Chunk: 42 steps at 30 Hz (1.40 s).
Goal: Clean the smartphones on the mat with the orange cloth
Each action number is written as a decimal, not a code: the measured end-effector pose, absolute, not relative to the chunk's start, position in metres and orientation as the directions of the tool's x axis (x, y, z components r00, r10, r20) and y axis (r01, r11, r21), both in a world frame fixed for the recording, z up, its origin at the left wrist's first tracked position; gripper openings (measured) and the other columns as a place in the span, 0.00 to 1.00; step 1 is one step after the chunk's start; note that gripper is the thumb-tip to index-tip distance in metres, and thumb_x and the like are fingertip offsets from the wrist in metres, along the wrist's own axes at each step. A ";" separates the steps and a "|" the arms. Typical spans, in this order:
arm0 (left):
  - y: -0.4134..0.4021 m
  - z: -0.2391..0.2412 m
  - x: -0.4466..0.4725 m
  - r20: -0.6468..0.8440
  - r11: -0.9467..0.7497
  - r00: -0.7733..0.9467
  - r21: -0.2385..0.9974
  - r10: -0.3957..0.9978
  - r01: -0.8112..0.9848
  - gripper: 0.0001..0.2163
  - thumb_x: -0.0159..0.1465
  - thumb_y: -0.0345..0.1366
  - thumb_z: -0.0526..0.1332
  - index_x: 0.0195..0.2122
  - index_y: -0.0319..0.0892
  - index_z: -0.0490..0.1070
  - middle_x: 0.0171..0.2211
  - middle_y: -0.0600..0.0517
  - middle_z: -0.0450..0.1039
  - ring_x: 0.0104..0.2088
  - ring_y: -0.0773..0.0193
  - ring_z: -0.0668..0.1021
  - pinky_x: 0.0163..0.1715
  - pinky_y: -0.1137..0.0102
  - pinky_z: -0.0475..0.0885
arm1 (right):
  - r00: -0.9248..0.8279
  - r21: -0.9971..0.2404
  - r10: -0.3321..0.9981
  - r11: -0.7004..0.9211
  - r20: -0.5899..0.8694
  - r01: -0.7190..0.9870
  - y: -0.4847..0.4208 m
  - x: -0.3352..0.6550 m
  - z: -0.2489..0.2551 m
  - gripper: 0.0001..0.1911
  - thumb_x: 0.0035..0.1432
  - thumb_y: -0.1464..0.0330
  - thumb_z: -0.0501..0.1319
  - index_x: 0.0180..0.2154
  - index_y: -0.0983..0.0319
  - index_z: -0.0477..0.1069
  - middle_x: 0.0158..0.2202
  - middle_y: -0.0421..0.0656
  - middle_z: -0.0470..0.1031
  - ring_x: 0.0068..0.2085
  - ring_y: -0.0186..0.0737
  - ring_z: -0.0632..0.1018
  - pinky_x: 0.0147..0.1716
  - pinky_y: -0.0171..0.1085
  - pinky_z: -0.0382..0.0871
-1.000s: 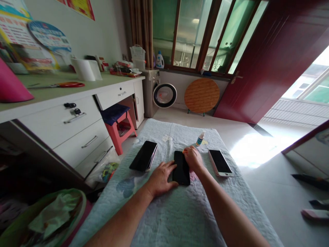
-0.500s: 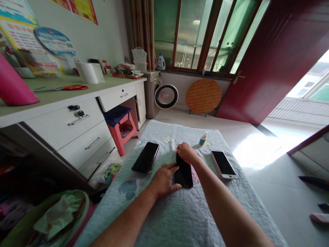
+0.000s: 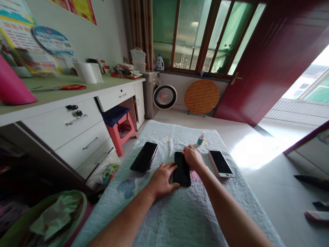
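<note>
A black phone (image 3: pixel 182 169) lies face up in the middle of a pale quilted blanket (image 3: pixel 180 216). My left hand (image 3: pixel 161 178) rests flat against the phone's left edge, fingers spread. My right hand (image 3: pixel 192 158) sits on the phone's top right corner with its fingers curled together; what they pinch is hidden. A second black phone (image 3: pixel 144 157) lies to the left. A white-framed phone (image 3: pixel 221 163) lies to the right. A small white bottle with a blue label (image 3: pixel 200 140) stands just beyond my right hand.
White desk drawers (image 3: pixel 77 120) and a red stool (image 3: pixel 119 127) stand close on the left. A green bag of crumpled paper (image 3: pixel 51 216) sits at the near left. A washing machine (image 3: pixel 164 96) and a round wooden tabletop (image 3: pixel 202 96) are against the far wall.
My right hand slid left across the top of the middle phone and has come back to its right corner. The left hand stays on the phone's left edge.
</note>
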<state>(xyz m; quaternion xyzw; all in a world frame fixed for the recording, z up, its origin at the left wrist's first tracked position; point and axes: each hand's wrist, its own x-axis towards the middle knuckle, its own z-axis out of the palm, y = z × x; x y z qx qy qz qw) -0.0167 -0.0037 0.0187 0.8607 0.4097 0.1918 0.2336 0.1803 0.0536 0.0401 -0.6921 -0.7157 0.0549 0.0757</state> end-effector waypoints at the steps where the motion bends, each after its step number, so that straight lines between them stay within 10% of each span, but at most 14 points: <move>1: -0.004 0.018 -0.017 0.147 -0.558 0.591 0.563 0.793 0.609 0.33 0.52 0.47 0.68 0.57 0.40 0.66 0.60 0.44 0.63 0.55 0.47 0.67 0.58 0.56 0.62 | -0.040 -0.188 0.998 0.048 0.045 0.981 0.049 0.175 0.041 0.13 0.64 0.69 0.49 0.39 0.62 0.72 0.42 0.46 0.71 0.36 0.35 0.74 0.33 0.32 0.60; 12: -0.003 0.009 -0.019 0.174 -0.547 0.580 0.618 0.796 0.565 0.37 0.53 0.44 0.68 0.61 0.41 0.53 0.57 0.40 0.63 0.55 0.47 0.68 0.56 0.54 0.62 | -0.420 -0.474 0.907 0.374 0.010 0.797 -0.006 0.176 0.047 0.10 0.58 0.73 0.55 0.35 0.59 0.75 0.36 0.40 0.70 0.33 0.30 0.71 0.33 0.29 0.60; 21: -0.004 0.016 -0.017 0.170 -0.542 0.578 0.620 0.798 0.567 0.31 0.53 0.48 0.68 0.55 0.41 0.61 0.53 0.42 0.67 0.54 0.47 0.69 0.56 0.55 0.62 | -0.172 -0.285 0.985 0.168 0.012 0.944 0.063 0.165 0.044 0.13 0.62 0.69 0.53 0.41 0.60 0.76 0.41 0.44 0.72 0.40 0.36 0.74 0.40 0.31 0.61; 30: -0.001 0.002 -0.018 0.276 -0.553 0.540 0.695 0.795 0.460 0.53 0.50 0.47 0.70 0.66 0.42 0.33 0.65 0.36 0.45 0.65 0.45 0.54 0.61 0.51 0.54 | -0.320 -0.249 0.947 0.315 0.020 0.916 0.047 0.150 0.043 0.15 0.63 0.70 0.51 0.38 0.59 0.76 0.39 0.43 0.71 0.35 0.33 0.72 0.35 0.29 0.60; 42: -0.001 0.007 -0.018 0.215 -0.515 0.537 0.694 0.816 0.504 0.51 0.49 0.40 0.68 0.67 0.45 0.32 0.65 0.39 0.48 0.63 0.45 0.57 0.59 0.52 0.60 | -0.484 -0.396 0.862 0.397 -0.148 0.828 -0.020 0.150 0.059 0.12 0.56 0.70 0.57 0.37 0.53 0.78 0.38 0.38 0.69 0.30 0.29 0.69 0.28 0.30 0.56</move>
